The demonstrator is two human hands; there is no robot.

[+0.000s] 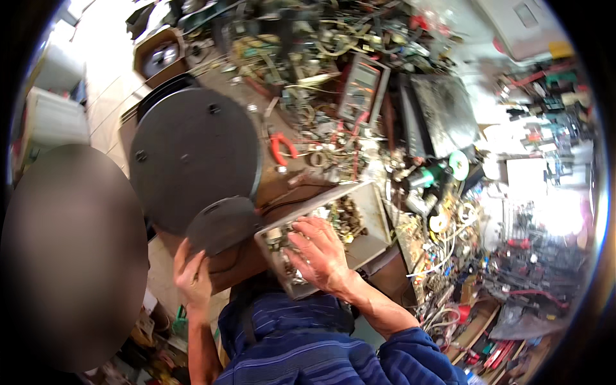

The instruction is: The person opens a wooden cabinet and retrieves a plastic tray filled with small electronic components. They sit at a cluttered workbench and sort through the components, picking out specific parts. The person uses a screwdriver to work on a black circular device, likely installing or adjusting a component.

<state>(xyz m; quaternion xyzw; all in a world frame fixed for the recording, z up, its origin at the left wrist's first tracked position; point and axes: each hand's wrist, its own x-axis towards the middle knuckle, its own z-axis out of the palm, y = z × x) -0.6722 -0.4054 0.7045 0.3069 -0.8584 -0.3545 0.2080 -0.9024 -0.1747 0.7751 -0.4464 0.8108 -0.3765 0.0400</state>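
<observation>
My left hand (192, 277) has its fingertips at the lower left edge of a small dark round plate (221, 226), gripping it by the rim. That plate overlaps a much bigger black round disc (192, 154) with a few holes or studs in its face. Over a pale open-topped box (377, 215), my right hand (319, 253) reaches down with fingers spread. Its fingertips touch small metal parts (346, 218) heaped inside, and nothing shows held in it. The hand hides part of the heap.
Red-handled pliers (280, 149) and a multimeter (361, 88) lie beyond the box amid tangled wires and scraps. A green power tool (427, 176) sits to the right, near a dark flat case (443, 115). A cardboard box (159, 56) stands far left. A person's blurred head (74, 256) is close at left.
</observation>
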